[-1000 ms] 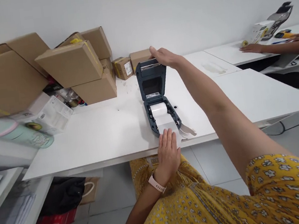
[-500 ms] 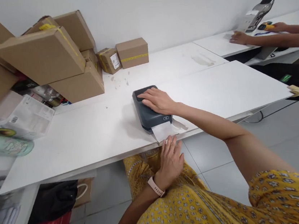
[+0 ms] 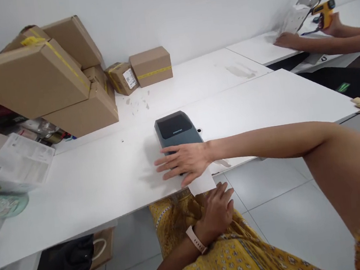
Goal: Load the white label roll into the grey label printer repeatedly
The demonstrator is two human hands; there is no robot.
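Observation:
A dark blue-grey label printer (image 3: 177, 131) sits on the white table, near its front edge. A white paper label (image 3: 202, 181) comes out of its front and hangs past the table edge. My right hand (image 3: 185, 163) is spread, palm down, over the printer's front end, hiding that part; whether it presses on it I cannot tell. Close to the label's lower end is my left hand (image 3: 219, 204), above my lap, its fingers loosely stretched and slightly bent. It wears a pink wristband (image 3: 196, 239). I cannot make out whether its fingertips touch the label.
Cardboard boxes (image 3: 82, 116) are stacked at the back left, with a smaller taped box (image 3: 154, 68) by the wall. A white carton (image 3: 22, 161) and a green cylinder (image 3: 3, 205) lie at left. At far right, a person's hand holds a yellow gun-shaped device (image 3: 325, 12).
My right hand has slid from the printer's top toward its front, uncovering the dark panel. My view has shifted somewhat. The other person's yellow device is now raised.

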